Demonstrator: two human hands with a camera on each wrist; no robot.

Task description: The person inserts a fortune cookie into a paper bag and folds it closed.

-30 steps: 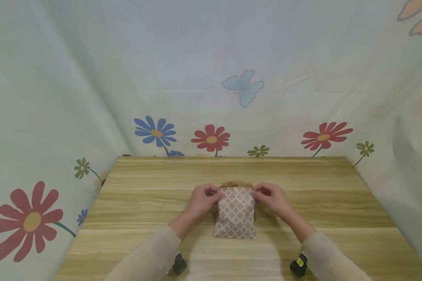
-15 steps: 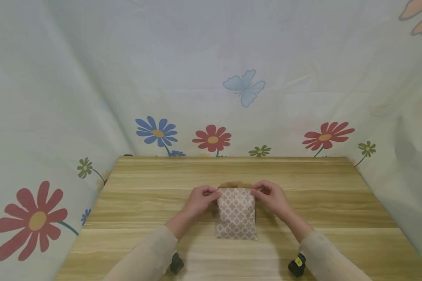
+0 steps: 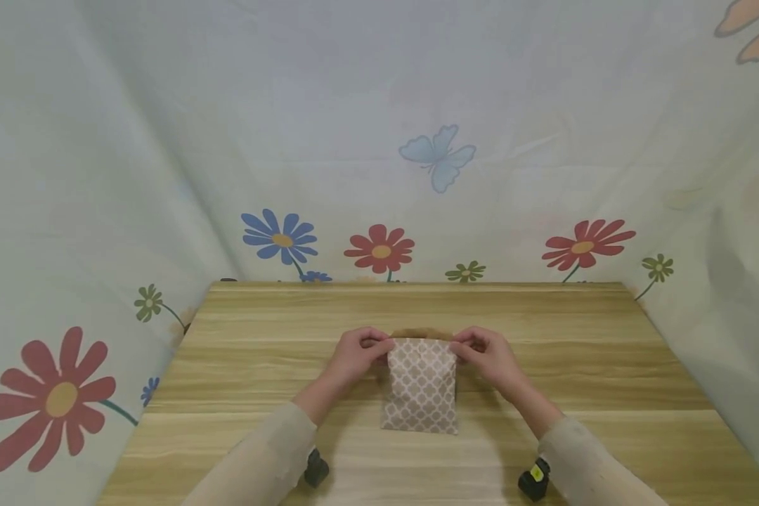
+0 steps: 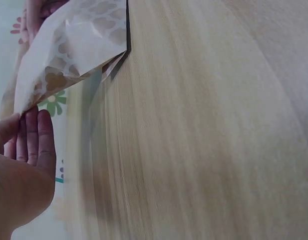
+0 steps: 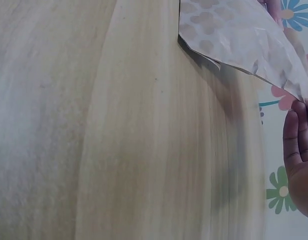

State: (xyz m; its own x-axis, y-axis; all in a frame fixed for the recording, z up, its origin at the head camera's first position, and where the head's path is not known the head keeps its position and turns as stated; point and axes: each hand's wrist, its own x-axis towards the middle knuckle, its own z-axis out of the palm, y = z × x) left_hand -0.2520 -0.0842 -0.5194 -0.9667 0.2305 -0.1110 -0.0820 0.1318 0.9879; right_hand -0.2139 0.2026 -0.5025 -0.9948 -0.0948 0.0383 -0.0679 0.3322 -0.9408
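A paper bag (image 3: 421, 386) with a beige and white lattice pattern stands on the wooden table, its top edge lifted toward the back. Brown paper shows along its far upper edge. My left hand (image 3: 357, 353) pinches the top left corner between thumb and fingers. At the top right corner, my right hand (image 3: 488, 355) pinches the paper in the same way. The left wrist view shows the bag (image 4: 79, 40) slanting up from the table to the left fingertips. In the right wrist view, the bag's creased side (image 5: 243, 35) runs up to the right hand (image 5: 301, 145).
The wooden table (image 3: 247, 316) reaches back to a cloth backdrop (image 3: 329, 105) printed with flowers and a butterfly. Black devices (image 3: 534, 479) sit at both wrists, below the pale sleeves (image 3: 259, 450).
Both hands keep their pinch on the bag's top corners. The left hand has shifted slightly left, and the bag's top edge looks straighter and more spread.
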